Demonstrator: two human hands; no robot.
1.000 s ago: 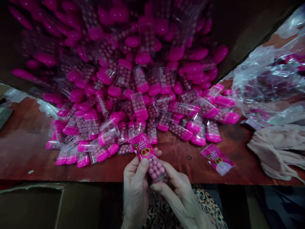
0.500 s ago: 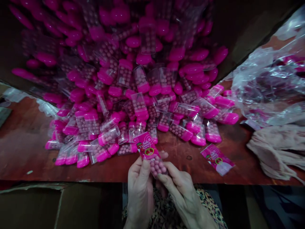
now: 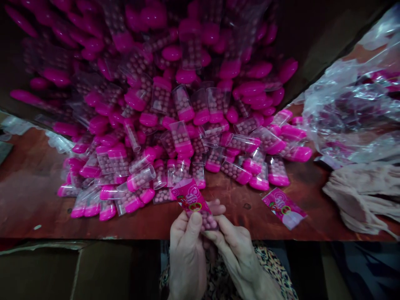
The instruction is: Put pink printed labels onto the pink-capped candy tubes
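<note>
Between my hands, just over the table's front edge, is a candy pack (image 3: 193, 200) with a printed pink sleeve at its upper end and pink balls showing below. My left hand (image 3: 188, 250) is closed on its left side, thumb on the front. My right hand (image 3: 236, 248) pinches the lower right end between thumb and index finger, other fingers partly hidden behind. Beyond lies a heap of clear candy containers (image 3: 181, 135) with bright pink caps and pink balls inside. A flat printed sleeve (image 3: 284, 207) lies on the table to the right.
A big dark box (image 3: 315, 46) on its side spills the containers onto the reddish wooden table (image 3: 237, 216). Crumpled clear plastic bags (image 3: 350, 108) lie at right, with pale fabric gloves (image 3: 362, 196) in front. An open cardboard box (image 3: 40, 271) stands below the edge at left.
The candy pack has tipped further left and sits slightly lower at its top. My left hand has shifted a little right, and fewer of the balls show.
</note>
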